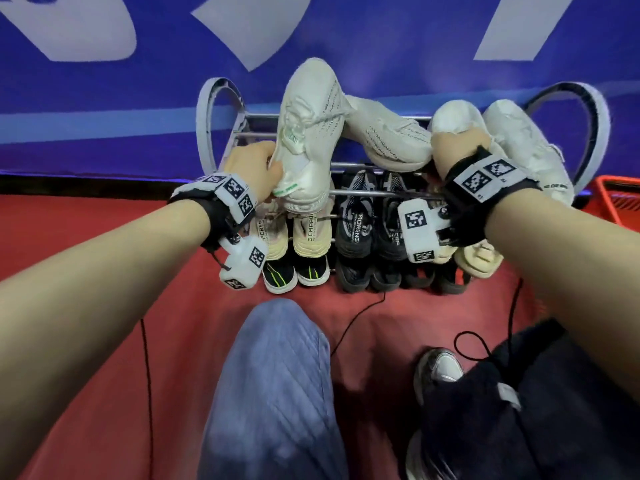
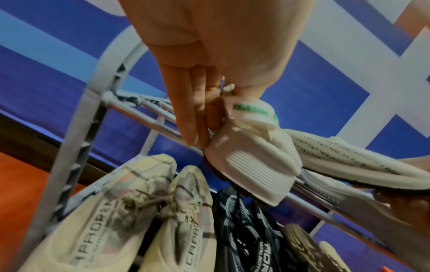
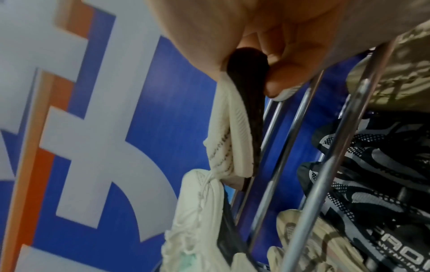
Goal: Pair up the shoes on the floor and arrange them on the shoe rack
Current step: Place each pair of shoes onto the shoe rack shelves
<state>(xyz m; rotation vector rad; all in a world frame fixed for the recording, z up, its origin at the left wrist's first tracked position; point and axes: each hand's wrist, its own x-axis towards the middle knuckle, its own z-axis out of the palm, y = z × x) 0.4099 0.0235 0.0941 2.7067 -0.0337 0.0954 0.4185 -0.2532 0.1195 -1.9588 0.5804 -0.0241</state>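
Note:
On the grey shoe rack [image 1: 215, 109], my left hand [image 1: 258, 168] grips the heel of a white knit shoe with a green tag [image 1: 308, 123]; its toe points away on the top tier. In the left wrist view my left hand [image 2: 207, 112] pinches that shoe's [image 2: 253, 158] heel collar. Its matching white knit shoe [image 1: 391, 136] lies sideways across the top tier, touching the first. My right hand [image 1: 453, 150] holds that shoe's near end. In the right wrist view my right hand [image 3: 267, 70] pinches its dark sole and white edge [image 3: 232, 128].
Another white pair [image 1: 512, 140] sits at the top tier's right. Lower tiers hold a beige pair [image 1: 294, 233], a black patterned pair [image 1: 370, 216] and dark shoes below. A red basket [image 1: 620, 199] stands right of the rack. My knee [image 1: 277, 375] and cables lie on the red floor.

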